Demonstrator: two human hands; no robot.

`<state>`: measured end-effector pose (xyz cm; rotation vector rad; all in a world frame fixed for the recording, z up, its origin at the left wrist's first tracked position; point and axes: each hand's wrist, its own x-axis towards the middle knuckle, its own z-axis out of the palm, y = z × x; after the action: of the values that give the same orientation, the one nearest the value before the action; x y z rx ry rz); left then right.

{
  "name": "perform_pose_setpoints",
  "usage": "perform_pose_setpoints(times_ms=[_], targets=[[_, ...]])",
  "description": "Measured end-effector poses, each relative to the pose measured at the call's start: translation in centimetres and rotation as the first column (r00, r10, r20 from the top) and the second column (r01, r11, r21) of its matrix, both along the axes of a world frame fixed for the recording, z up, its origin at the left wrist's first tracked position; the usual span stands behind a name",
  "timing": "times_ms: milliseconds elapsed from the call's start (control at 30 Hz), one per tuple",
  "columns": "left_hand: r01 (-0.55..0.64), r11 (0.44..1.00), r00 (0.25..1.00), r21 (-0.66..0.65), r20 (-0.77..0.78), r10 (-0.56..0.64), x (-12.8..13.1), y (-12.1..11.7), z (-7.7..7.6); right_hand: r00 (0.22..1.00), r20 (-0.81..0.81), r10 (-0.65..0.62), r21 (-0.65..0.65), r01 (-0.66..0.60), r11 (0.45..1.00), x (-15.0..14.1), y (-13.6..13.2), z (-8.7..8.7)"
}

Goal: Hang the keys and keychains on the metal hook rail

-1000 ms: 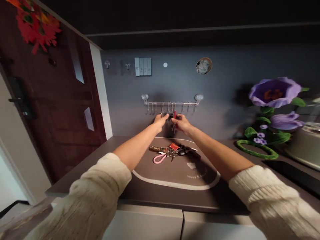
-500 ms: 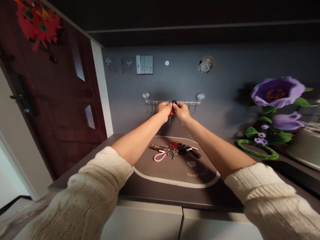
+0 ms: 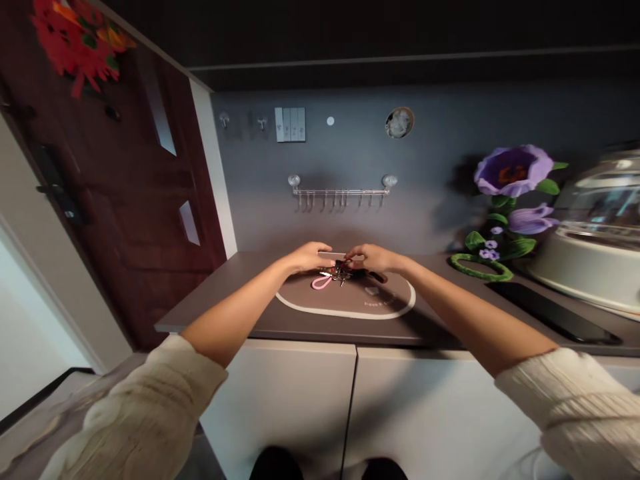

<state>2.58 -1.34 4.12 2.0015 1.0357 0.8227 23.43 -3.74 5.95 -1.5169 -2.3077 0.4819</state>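
A bunch of keys lies in a dark tangle on the brown oval mat, with a pink loop strap at its left front side. My left hand is at the left of the bunch, its fingers stretched forward and apart from the thumb. From the right, my right hand reaches in with curled fingertips pinching at the keys' upper part. Something dark red shows by those fingertips, partly hidden. A dark brown fob sticks out below the right hand.
A clear hook rail is fixed to the grey wall behind. Purple artificial flowers, a black phone-like slab and a cream appliance stand or lie at right. A dark shelf overhangs; a door is at left.
Both hands have come down from the hook rail to the mat, bringing the red-tagged keys they held. My left hand has let go and moved apart. The view has shifted back.
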Motion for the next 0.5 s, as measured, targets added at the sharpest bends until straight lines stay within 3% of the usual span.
perform_pose_setpoints(times_ms=[100, 200, 333, 500], targets=[[0.278, 0.958, 0.958, -0.077, -0.055, -0.282, -1.5, -1.9, 2.5, 0.987, -0.02, 0.16, -0.24, -0.16, 0.958, 0.0, -2.0, 2.6], [0.457, 0.877, 0.888, -0.148, 0.128, -0.442, -1.9, -3.6, 3.6, 0.91, -0.354, 0.216, -0.434, -0.364, 0.824, -0.5, -3.6, 3.7], [0.544, 0.814, 0.782, -0.204, 0.475, -0.404, -1.6, -4.3, 2.1, 0.663, -0.746, 0.067, -0.39, -0.516, 0.763, -1.1, -4.1, 1.9], [0.494, 0.783, 0.795, -0.379, 0.561, -0.23, -1.9, -3.7, -1.8, 0.502, -0.862, -0.078, -0.402, -0.58, 0.709, -0.9, -3.7, -2.5]])
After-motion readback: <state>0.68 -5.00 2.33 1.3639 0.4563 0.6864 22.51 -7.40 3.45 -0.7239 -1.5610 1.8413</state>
